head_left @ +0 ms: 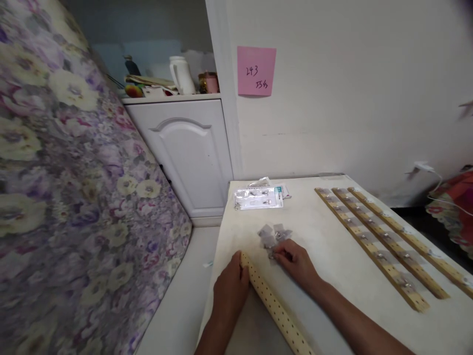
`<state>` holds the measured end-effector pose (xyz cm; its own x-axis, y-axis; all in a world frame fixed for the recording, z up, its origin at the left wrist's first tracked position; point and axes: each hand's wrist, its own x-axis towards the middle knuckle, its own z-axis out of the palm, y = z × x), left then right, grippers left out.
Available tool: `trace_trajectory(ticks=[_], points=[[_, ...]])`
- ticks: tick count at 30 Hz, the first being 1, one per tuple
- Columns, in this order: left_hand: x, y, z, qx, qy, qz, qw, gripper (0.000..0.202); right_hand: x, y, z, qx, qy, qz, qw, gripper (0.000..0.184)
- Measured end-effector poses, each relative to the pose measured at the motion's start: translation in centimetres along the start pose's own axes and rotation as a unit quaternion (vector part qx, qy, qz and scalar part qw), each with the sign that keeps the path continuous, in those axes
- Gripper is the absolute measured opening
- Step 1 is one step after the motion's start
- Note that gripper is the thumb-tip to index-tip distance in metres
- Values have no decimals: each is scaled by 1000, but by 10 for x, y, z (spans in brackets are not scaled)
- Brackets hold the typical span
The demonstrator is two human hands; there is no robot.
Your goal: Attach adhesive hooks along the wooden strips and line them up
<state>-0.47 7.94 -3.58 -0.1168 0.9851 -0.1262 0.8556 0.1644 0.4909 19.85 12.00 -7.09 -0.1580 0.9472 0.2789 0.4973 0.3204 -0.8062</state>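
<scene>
The counter (pixel 310 217) carries three strips (pixel 394 244) already bearing clear packets (pixel 364 237) — one perforated strip (pixel 275 305), apparently bare, gripped in the left hand (pixel 231 283) — right hand (pixel 297 264) pinched narrow at loose packets (pixel 269 240), its hold unclear.

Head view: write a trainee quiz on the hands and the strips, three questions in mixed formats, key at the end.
1. Choose: what does the left hand hold?
a) a white jug
b) a long, pale yellow strip dotted with dark holes
c) a square pink paper note

2. True or false: the right hand touches the pink paper note on the wall.

3. Count: how many long, narrow yellow strips lie side by side on the right of the white table?

Key: 1. b. 2. False; it is at the small, grey, translucent packets. 3. Three.
</scene>
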Motion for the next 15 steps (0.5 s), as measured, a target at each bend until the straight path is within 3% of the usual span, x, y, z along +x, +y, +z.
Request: trace_trajectory(ticks=[9, 15], points=[[0, 0, 0, -19, 8, 22, 1000, 43, 3, -1, 2, 12, -6, 3, 1000, 9], [-4, -2, 4, -36, 11, 6, 999, 51, 0, -2, -2, 128, 19, 23, 991, 13]])
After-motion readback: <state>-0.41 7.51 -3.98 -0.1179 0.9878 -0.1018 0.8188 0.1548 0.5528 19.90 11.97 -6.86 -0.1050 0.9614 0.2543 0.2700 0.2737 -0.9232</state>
